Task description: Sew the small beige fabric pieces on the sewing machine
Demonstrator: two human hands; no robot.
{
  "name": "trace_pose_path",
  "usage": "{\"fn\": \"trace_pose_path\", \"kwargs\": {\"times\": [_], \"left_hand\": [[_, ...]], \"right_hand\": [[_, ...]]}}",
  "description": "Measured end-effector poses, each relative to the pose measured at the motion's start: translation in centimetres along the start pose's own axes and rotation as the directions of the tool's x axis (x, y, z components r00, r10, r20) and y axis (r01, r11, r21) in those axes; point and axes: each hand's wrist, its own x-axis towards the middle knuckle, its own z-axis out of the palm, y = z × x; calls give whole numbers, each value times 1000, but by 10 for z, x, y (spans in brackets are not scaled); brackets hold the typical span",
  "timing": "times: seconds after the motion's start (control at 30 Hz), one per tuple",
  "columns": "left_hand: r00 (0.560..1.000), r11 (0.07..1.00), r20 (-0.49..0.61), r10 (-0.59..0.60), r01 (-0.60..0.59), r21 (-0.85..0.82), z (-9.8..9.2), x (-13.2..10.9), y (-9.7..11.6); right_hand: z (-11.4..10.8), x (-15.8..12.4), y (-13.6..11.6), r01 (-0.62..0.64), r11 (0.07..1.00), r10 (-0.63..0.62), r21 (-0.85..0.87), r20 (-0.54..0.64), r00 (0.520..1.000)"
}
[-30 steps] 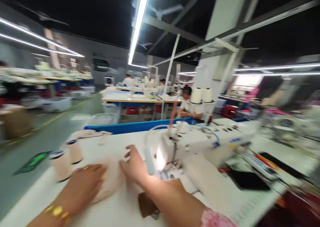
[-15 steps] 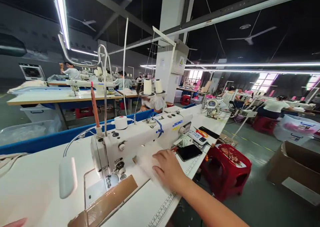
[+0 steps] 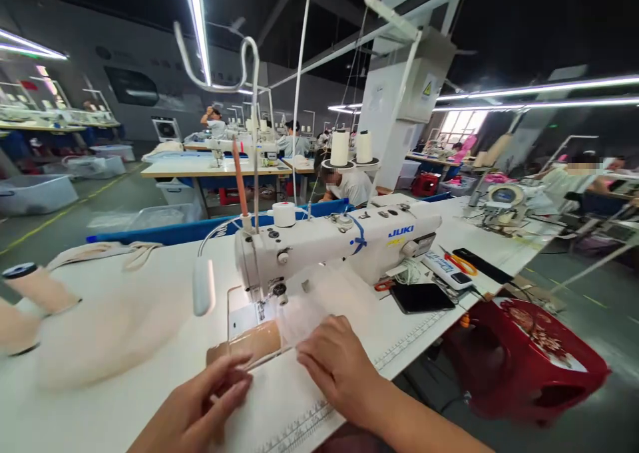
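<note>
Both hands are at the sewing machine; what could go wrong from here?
1. The right hand presses the sheer white fabric close to the needle of the white sewing machine; its fingers might slide under.
2. The left hand is at the brown cardboard strip; fabric may bunch there.
3. The peach thread cone lies tilted near the left end of the white table and might roll off.

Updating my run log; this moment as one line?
left hand open, fingertips at brown strip | right hand flat on white fabric | sewing machine just behind
</note>
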Motion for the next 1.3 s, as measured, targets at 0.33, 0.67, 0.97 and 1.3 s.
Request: {"fn": "trace_pose_path", "kwargs": {"times": [0.33,0.67,0.97,1.3], "left_hand": [[985,932,-60,-163,134,-337,19,7,10],[963,937,16,-269,266,-226,-14,-5,26],[983,925,178,-55,118,-362,13,-20,87],[964,724,-114,-242,101,-682,-23,-39,70]], "right_hand": [[21,-3,-10,-64,991,44,121,160,986],[15,22,49,-244,919,280,-310,78,957],[4,15,-30,-359,882,226,304,395,890],[7,0,21,-292,947,229,133,358,905]]}}
